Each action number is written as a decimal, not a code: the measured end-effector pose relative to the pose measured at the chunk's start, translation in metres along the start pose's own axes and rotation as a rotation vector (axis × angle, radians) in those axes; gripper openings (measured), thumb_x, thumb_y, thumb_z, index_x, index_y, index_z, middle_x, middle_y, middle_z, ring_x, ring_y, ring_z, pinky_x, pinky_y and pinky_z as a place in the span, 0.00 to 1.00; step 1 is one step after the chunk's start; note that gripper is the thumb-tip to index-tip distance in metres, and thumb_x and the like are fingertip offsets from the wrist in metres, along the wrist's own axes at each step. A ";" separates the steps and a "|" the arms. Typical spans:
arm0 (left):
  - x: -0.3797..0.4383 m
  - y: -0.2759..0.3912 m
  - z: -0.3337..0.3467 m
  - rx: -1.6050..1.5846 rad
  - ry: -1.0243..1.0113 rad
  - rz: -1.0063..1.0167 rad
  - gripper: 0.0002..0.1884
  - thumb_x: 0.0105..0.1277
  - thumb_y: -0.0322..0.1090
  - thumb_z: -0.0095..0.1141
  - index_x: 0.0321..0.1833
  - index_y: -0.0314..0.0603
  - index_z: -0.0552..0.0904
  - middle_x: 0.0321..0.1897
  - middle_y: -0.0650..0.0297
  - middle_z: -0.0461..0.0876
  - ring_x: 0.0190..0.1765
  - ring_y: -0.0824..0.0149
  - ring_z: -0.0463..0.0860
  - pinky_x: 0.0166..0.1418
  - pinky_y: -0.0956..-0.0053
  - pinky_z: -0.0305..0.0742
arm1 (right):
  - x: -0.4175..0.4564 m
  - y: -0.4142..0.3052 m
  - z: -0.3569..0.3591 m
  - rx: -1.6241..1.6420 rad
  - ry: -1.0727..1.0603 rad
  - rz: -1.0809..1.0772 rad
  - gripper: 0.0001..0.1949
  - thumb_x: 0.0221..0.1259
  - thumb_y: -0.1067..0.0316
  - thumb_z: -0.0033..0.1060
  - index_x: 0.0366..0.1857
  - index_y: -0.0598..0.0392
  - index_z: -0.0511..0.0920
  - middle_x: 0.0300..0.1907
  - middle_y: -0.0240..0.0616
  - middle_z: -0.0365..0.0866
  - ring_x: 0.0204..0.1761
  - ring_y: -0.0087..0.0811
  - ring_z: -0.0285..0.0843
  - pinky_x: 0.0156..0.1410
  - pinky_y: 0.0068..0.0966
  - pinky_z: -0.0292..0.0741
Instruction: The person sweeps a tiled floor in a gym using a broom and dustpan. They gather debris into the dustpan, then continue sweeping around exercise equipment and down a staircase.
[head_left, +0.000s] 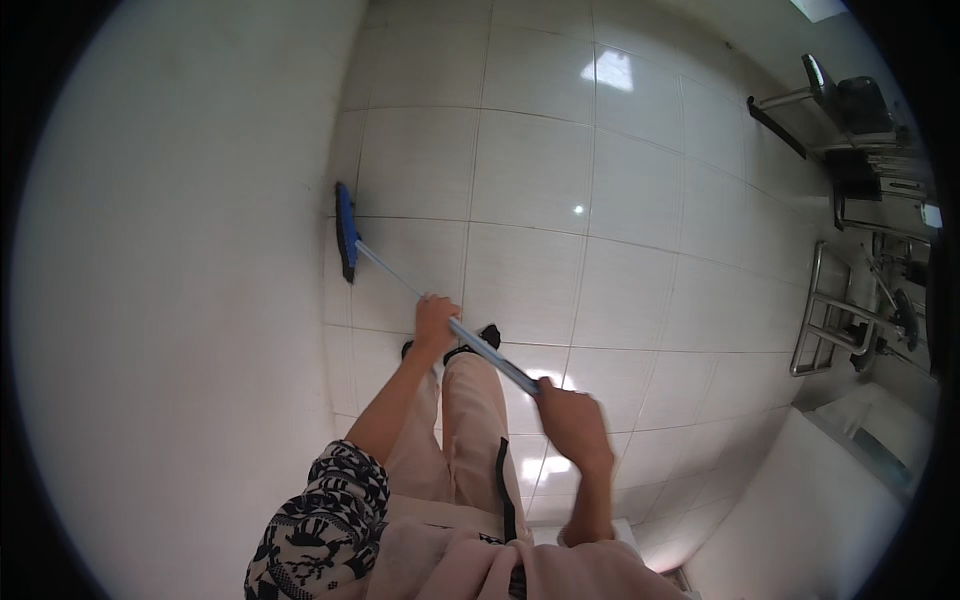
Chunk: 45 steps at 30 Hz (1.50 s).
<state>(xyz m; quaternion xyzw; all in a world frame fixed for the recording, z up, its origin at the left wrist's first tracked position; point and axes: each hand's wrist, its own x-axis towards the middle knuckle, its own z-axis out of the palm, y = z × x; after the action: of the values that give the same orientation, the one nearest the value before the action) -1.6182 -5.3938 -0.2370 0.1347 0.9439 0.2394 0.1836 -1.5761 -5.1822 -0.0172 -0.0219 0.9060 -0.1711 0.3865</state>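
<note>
A broom with a blue head and dark bristles (346, 229) rests on the tiled floor (529, 165), close along the foot of the left wall. Its pale metal handle (484, 346) slants from the head down to the right, across the front of my legs. Partway along the handle, my left hand (436, 322) is closed around it. My right hand (571, 420) grips the upper end, which is darker there; the very tip is hidden in the fist.
A pale wall (187, 247) runs along the left side. At the right stand metal-framed pieces of furniture or equipment (832, 315) with tubular legs, and a dark seat-like part (862, 105). A white wall or partition (780, 502) rises at lower right. My dark shoes (489, 335) are below the handle.
</note>
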 end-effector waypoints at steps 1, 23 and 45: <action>-0.009 -0.031 0.008 0.100 -0.015 -0.054 0.06 0.35 0.34 0.61 0.18 0.49 0.77 0.23 0.64 0.73 0.38 0.59 0.73 0.58 0.56 0.60 | 0.016 -0.018 0.023 0.039 -0.004 -0.044 0.09 0.61 0.65 0.39 0.35 0.59 0.69 0.21 0.46 0.77 0.25 0.46 0.77 0.30 0.41 0.72; 0.116 0.119 -0.117 -0.351 0.035 0.457 0.07 0.36 0.39 0.60 0.17 0.50 0.75 0.18 0.69 0.73 0.31 0.65 0.74 0.48 0.65 0.65 | -0.057 -0.068 -0.190 -0.018 0.128 0.427 0.11 0.55 0.63 0.53 0.39 0.57 0.73 0.20 0.46 0.76 0.24 0.46 0.76 0.30 0.38 0.71; 0.251 0.107 -0.169 -0.636 0.070 0.502 0.04 0.40 0.31 0.57 0.18 0.46 0.75 0.18 0.66 0.74 0.34 0.63 0.74 0.54 0.64 0.64 | 0.052 -0.185 -0.283 -0.455 0.148 0.543 0.08 0.58 0.65 0.48 0.36 0.57 0.71 0.17 0.42 0.76 0.21 0.41 0.77 0.28 0.34 0.72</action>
<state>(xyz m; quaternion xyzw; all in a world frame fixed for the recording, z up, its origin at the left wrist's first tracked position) -1.8948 -5.2849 -0.1154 0.2893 0.7661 0.5613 0.1195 -1.8302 -5.2820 0.1893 0.1464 0.9192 0.1426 0.3366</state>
